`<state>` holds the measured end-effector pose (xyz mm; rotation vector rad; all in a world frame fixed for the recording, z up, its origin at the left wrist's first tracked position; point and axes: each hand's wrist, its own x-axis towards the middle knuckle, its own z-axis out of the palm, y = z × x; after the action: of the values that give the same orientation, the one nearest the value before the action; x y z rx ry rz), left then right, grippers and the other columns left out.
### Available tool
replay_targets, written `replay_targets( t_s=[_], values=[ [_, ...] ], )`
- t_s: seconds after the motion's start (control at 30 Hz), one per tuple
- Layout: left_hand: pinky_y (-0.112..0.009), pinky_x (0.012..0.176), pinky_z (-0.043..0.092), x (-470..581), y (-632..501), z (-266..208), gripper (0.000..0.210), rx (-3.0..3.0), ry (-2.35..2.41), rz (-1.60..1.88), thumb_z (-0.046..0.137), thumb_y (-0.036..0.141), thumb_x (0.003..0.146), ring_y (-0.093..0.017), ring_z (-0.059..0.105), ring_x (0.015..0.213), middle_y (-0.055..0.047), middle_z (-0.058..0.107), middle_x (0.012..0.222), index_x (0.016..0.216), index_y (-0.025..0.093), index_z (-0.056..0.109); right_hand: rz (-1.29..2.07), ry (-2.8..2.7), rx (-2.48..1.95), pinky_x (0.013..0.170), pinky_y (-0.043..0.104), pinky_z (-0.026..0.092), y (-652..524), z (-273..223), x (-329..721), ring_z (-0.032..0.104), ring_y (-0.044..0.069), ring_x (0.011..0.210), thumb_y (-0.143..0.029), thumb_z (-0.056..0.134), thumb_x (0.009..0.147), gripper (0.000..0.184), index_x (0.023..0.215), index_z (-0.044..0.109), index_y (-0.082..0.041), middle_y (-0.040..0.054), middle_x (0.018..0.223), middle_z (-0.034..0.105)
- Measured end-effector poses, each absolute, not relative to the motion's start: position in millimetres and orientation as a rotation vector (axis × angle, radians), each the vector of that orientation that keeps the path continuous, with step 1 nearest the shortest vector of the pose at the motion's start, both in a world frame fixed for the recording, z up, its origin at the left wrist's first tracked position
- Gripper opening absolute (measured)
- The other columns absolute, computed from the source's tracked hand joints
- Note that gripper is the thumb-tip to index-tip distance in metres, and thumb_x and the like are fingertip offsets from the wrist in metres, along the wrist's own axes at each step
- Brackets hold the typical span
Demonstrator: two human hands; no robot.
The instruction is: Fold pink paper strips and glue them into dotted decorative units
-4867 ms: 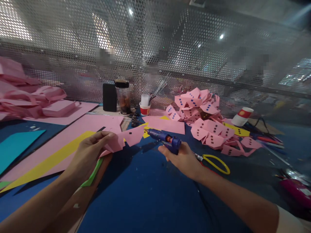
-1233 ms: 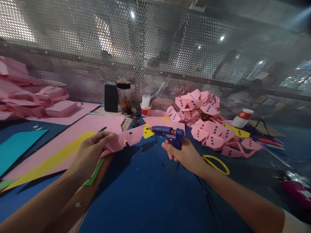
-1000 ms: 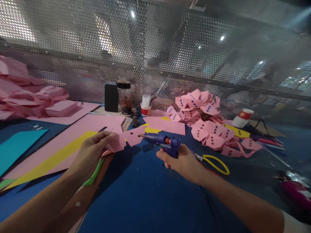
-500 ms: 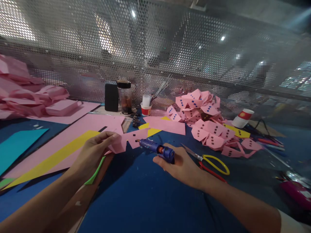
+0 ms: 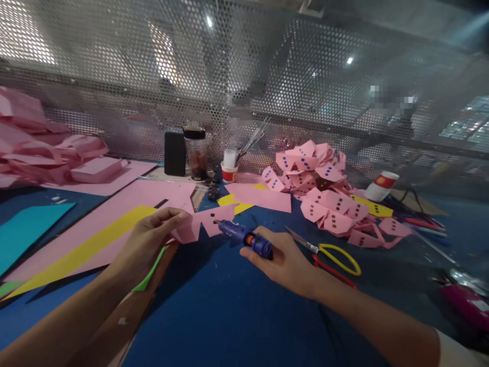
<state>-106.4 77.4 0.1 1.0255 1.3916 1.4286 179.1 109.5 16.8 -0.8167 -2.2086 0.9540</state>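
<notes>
Above the tabletop (image 5: pixel 214 316), short of its far edge, left hand (image 5: pixel 160 224) pinches pink strip (image 5: pixel 191 230); right hand (image 5: pixel 287 262) grips glue gun (image 5: pixel 237 233), nozzle (image 5: pixel 217 222) near strip's dark square (image 5: pixel 212 215). Risk: strip's unsupported end could flex, bumping nozzle.

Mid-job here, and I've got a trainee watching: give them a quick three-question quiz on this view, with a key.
1. Which hand holds the blue glue gun?
2. True or false: its nozzle points toward the pink paper strip in the left hand.
3. The handles of the scissors are: A) both yellow; B) one yellow, one red; C) both blue.

Key: 1. The right hand. 2. True. 3. B.
</notes>
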Motion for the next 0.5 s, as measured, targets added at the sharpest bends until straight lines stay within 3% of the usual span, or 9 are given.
replay_targets(
  t_s=[0.5],
  values=[
    [-0.016, 0.055, 0.044, -104.4, 76.2, 1.1, 0.022, 1.016, 1.351, 1.430, 0.077, 0.040, 0.079, -0.011, 0.055, 0.065, 0.002, 0.064, 0.075, 0.087, 0.021, 0.071, 0.645, -2.390, -0.857, 0.055, 0.023, 0.033, 113.9, 16.3, 184.2, 0.049, 0.011, 0.057, -0.029, 0.062, 0.088, 0.012, 0.091, 0.053, -0.022, -0.0042, 0.068, 0.058]
  ],
)
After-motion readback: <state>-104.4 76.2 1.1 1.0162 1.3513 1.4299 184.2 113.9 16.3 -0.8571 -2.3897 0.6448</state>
